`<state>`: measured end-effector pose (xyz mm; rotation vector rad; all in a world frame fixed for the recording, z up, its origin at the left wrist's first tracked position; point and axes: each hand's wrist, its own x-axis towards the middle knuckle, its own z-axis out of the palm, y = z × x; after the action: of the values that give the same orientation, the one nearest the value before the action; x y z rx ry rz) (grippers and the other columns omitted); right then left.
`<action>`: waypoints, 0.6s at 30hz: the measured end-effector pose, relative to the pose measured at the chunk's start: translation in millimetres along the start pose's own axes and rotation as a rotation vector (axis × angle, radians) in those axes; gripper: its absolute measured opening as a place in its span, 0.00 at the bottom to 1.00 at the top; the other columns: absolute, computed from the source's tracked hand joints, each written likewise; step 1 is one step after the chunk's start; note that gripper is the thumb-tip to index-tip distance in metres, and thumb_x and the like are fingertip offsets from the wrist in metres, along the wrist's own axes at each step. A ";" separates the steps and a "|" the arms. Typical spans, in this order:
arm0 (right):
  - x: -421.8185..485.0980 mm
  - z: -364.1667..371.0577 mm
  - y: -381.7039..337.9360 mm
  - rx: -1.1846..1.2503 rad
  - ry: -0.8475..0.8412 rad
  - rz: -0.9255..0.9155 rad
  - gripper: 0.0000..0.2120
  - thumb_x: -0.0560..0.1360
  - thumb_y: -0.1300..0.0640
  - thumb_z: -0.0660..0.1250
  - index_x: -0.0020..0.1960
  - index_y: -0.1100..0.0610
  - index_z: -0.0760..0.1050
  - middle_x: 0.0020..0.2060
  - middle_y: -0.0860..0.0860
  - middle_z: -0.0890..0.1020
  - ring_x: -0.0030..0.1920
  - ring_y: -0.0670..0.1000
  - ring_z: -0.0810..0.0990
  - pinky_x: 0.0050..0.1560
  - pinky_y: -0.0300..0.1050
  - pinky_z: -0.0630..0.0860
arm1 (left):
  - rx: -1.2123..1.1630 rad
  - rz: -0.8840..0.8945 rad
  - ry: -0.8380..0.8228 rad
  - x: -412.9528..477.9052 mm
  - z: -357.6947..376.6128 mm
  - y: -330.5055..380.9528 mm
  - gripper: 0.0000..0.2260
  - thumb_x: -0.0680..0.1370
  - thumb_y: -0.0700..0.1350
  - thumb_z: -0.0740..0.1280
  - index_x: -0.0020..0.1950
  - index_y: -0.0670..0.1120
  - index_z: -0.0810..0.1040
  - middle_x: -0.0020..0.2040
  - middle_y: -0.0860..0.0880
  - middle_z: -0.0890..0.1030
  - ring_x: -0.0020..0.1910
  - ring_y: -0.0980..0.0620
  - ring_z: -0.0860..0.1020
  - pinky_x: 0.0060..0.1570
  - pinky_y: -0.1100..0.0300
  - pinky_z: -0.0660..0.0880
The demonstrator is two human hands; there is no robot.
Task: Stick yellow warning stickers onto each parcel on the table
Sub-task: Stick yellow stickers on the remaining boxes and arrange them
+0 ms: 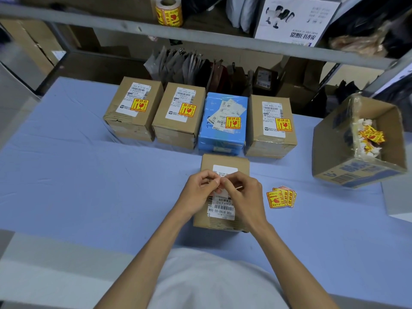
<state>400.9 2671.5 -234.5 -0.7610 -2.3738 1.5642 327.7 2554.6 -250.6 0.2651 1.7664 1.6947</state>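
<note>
Right now my left hand (201, 188) and my right hand (242, 190) meet over the brown box (224, 192) closest to me. Both hands pinch something small and pale between the fingertips. I think it is a sticker I am peeling off its backing, but it is too small for me to be sure.

Four boxes stand in a row behind it: three brown ones and a blue box (223, 123). Each of them has a yellow sticker on top. The near box has only its white label (223, 204), so I think it is the last one.

More yellow stickers (281, 197) lie in a little pile on the blue table (89, 175), just to the right of my hands. An open box (359, 141) at the far right holds scraps.

To do this well, I should peel slowly so the sticker does not curl or stick to my fingers. Then I should lay it flat on top of the box, away from the black bars, and rub it down.
</note>
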 end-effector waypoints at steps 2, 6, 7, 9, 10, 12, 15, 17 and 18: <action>0.6 0.5 1.6 -0.012 0.003 -0.007 0.06 0.75 0.56 0.68 0.41 0.55 0.82 0.34 0.46 0.84 0.36 0.43 0.80 0.38 0.35 0.75 | -0.003 0.005 -0.004 0.0 0.3 -0.2 0.06 0.79 0.36 0.64 0.43 0.44 0.78 0.37 0.48 0.81 0.35 0.57 0.80 0.42 0.65 0.76; 0.7 1.0 3.4 -0.016 0.015 -0.008 0.09 0.77 0.57 0.65 0.41 0.55 0.82 0.35 0.46 0.84 0.36 0.43 0.79 0.38 0.35 0.73 | -0.017 0.007 -0.007 0.1 1.3 0.2 0.08 0.78 0.35 0.64 0.42 0.45 0.77 0.37 0.48 0.82 0.35 0.58 0.80 0.41 0.66 0.76; 0.3 0.7 3.2 -0.012 0.014 -0.010 0.09 0.77 0.57 0.65 0.41 0.55 0.82 0.35 0.46 0.84 0.36 0.43 0.79 0.37 0.35 0.72 | -0.011 0.006 -0.006 0.1 1.1 -0.1 0.07 0.78 0.36 0.64 0.42 0.45 0.77 0.37 0.49 0.82 0.36 0.58 0.80 0.42 0.66 0.76; -0.4 0.0 1.7 -0.004 0.014 -0.016 0.09 0.77 0.56 0.65 0.41 0.55 0.82 0.34 0.46 0.83 0.35 0.42 0.79 0.37 0.34 0.71 | -0.001 0.007 -0.003 0.0 0.3 -0.7 0.07 0.78 0.37 0.64 0.42 0.46 0.77 0.38 0.49 0.82 0.37 0.57 0.81 0.42 0.65 0.76; -0.5 0.0 1.2 0.002 0.012 -0.016 0.09 0.77 0.55 0.66 0.41 0.55 0.82 0.34 0.45 0.83 0.35 0.42 0.79 0.37 0.34 0.72 | 0.007 0.010 -0.003 0.0 -0.3 -1.0 0.07 0.78 0.37 0.64 0.43 0.46 0.77 0.39 0.49 0.82 0.37 0.57 0.81 0.43 0.64 0.76; -0.3 0.0 0.4 0.013 0.004 -0.011 0.07 0.75 0.55 0.69 0.41 0.55 0.82 0.34 0.46 0.84 0.36 0.44 0.80 0.38 0.37 0.75 | 0.030 0.021 -0.011 0.1 -1.1 -1.4 0.07 0.78 0.37 0.64 0.43 0.46 0.77 0.39 0.49 0.81 0.38 0.56 0.81 0.44 0.62 0.77; -0.1 0.5 1.7 0.006 0.010 -0.016 0.07 0.76 0.56 0.68 0.41 0.55 0.82 0.34 0.46 0.84 0.36 0.44 0.81 0.39 0.39 0.76 | 0.025 0.031 -0.021 -0.5 -0.7 -0.6 0.08 0.79 0.36 0.64 0.42 0.47 0.77 0.39 0.49 0.81 0.39 0.55 0.81 0.45 0.62 0.77; -0.7 0.8 2.4 0.001 0.018 -0.022 0.10 0.77 0.55 0.65 0.40 0.54 0.82 0.34 0.46 0.83 0.35 0.44 0.79 0.37 0.37 0.73 | 0.011 0.035 -0.022 -0.7 -0.2 -0.2 0.09 0.78 0.35 0.63 0.41 0.46 0.76 0.38 0.49 0.81 0.39 0.56 0.81 0.45 0.63 0.77; -0.9 0.8 2.2 -0.001 0.020 -0.025 0.11 0.78 0.55 0.65 0.40 0.54 0.81 0.33 0.46 0.82 0.35 0.44 0.78 0.36 0.36 0.71 | 0.009 0.034 -0.020 -0.8 0.0 -0.2 0.09 0.78 0.35 0.63 0.41 0.46 0.76 0.38 0.49 0.81 0.40 0.56 0.81 0.45 0.64 0.77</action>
<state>402.0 2671.1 -236.8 -0.7410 -2.3616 1.5385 328.4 2554.2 -250.5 0.3168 1.7646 1.7024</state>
